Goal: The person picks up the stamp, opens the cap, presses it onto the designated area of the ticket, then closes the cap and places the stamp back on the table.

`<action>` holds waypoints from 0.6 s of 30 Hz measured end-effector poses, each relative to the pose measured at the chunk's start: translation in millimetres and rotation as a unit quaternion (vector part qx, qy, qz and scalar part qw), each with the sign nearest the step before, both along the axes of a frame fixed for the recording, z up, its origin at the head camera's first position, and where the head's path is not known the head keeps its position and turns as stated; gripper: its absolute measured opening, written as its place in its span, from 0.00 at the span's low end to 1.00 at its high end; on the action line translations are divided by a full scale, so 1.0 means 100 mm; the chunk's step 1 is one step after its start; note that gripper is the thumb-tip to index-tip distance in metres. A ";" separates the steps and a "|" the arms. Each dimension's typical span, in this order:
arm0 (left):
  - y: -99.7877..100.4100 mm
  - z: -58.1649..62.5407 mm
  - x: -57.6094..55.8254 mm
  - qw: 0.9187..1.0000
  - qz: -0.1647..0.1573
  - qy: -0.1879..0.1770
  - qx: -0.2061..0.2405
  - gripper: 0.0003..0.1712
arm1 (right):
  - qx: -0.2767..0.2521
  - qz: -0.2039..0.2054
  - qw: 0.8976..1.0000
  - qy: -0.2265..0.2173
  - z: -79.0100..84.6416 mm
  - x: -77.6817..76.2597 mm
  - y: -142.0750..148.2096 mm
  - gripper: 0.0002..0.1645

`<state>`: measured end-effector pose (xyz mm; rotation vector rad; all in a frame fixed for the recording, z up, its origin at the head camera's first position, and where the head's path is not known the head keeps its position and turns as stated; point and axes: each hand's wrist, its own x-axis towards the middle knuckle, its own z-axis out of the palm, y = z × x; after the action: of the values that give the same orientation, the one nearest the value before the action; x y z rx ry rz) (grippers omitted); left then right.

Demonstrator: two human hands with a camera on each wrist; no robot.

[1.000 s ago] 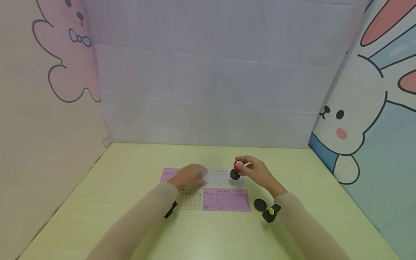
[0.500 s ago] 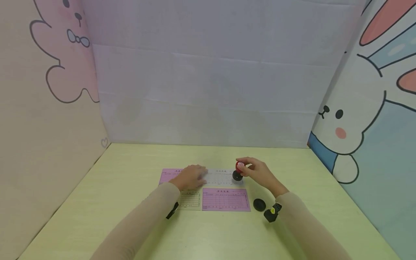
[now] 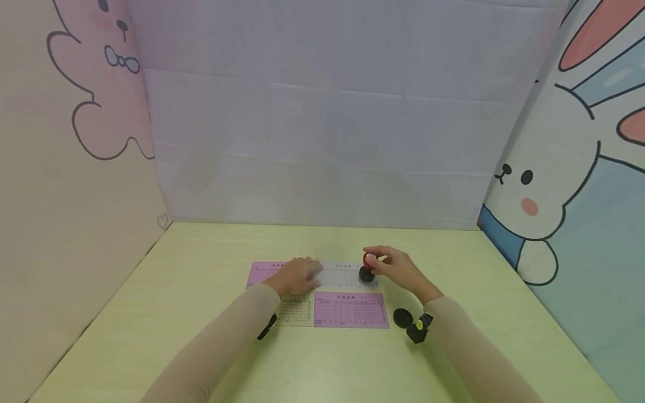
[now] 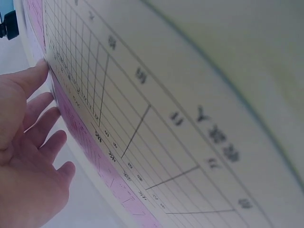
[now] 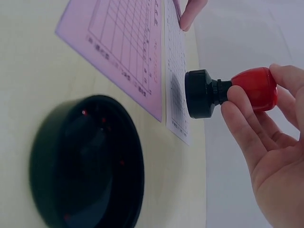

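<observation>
My right hand (image 3: 398,267) grips the red handle of a round stamp (image 5: 256,88) between thumb and fingers. The stamp's black base is over the right end of a white printed form (image 3: 339,274); in the right wrist view the base is close to the paper. My left hand (image 3: 296,276) lies with relaxed fingers at the left part of that form, hiding some of it and the corner of a pink form (image 3: 259,271) behind. In the left wrist view the left fingers (image 4: 40,114) spread beside the forms, holding nothing.
A second pink form (image 3: 351,309) and a cream form (image 3: 296,311) lie in the nearer row. Right of them sits a round black cap (image 3: 402,318), hollow side up, with red specks inside (image 5: 95,166). A white cloth wall (image 3: 322,140) bounds the back of the table.
The stamp and right hand have shifted slightly, first right, then a little left and lower over the white form. The left hand stays almost still.
</observation>
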<state>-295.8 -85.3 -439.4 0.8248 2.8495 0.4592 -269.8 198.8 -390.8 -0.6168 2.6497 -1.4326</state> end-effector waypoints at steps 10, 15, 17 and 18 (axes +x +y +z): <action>-0.01 -0.03 -0.02 1.000 0.001 -0.008 0.005 0.31 | 0.021 0.007 1.000 0.004 0.02 0.05 -0.06 0.24; -0.02 -0.04 -0.03 1.000 0.001 -0.008 0.007 0.31 | 0.025 0.014 1.000 0.009 0.01 0.05 -0.07 0.23; -0.02 -0.05 -0.03 1.000 0.001 -0.008 0.008 0.31 | 0.024 0.016 1.000 0.011 0.00 0.05 -0.07 0.23; -0.02 -0.05 -0.03 1.000 0.001 -0.008 0.009 0.31 | 0.023 0.017 1.000 0.011 0.00 0.05 -0.07 0.23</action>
<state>-298.6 -87.2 -444.2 0.8164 2.8369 0.4888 -264.9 191.9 -390.7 -0.6744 2.6672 -1.3588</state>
